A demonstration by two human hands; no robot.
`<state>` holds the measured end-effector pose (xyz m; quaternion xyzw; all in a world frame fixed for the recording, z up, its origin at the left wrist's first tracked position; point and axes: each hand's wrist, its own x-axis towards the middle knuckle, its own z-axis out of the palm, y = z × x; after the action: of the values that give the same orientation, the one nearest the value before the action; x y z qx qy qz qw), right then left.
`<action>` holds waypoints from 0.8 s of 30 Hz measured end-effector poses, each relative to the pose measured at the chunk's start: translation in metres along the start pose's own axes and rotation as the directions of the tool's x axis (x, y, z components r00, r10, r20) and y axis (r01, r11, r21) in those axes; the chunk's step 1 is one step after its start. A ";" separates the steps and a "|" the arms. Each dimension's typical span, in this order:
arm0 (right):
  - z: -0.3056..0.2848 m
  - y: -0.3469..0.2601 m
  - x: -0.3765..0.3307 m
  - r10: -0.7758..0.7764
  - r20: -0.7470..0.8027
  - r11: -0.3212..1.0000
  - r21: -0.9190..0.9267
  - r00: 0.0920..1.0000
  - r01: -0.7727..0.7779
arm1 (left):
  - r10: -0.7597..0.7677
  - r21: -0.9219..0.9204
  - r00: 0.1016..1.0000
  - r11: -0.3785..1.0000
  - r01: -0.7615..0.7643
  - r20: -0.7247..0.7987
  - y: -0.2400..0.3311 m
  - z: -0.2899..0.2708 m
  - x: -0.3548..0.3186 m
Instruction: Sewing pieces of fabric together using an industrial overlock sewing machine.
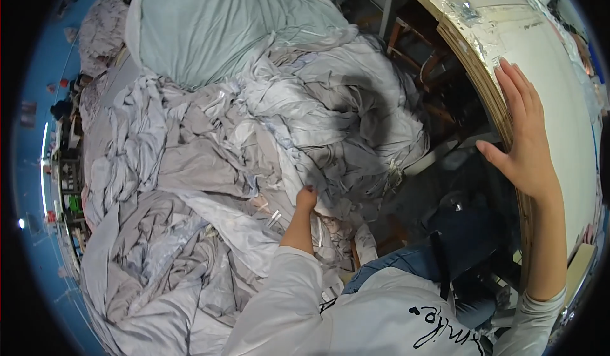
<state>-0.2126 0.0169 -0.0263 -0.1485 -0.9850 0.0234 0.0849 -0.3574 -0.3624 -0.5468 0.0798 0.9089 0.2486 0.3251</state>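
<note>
Left hand [307, 197] curled closed on crumpled grey-white fabric [210, 165], right hand [524, 140] open, empty, thumb spread, over white plywood-edged tabletop [564, 111] at right

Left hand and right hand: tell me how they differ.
The left hand is curled into a fist, while the right hand is open, its thumb apart. The left hand is closed on the heaped grey-white cloth; the right hand is at the white tabletop. Both are bare.
</note>
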 end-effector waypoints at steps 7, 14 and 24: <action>0.003 0.003 0.013 0.084 0.105 0.992 -0.100 0.991 -0.074 | 0.425 0.241 0.844 0.901 -0.361 -0.327 0.102 -0.001 0.104; -0.004 0.014 0.022 0.077 0.198 0.995 -0.084 0.977 -0.061 | 0.558 0.100 0.776 0.826 -0.555 -0.294 0.192 0.022 0.191; 0.002 0.029 0.022 0.091 0.289 0.991 -0.118 0.953 -0.059 | 0.403 0.809 0.911 0.563 -0.171 -0.087 0.200 -0.026 0.227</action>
<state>-0.2249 0.0513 -0.0264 -0.1852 -0.9801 -0.0048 -0.0715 -0.5530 -0.1303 -0.5535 0.3285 0.9331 -0.1168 0.0883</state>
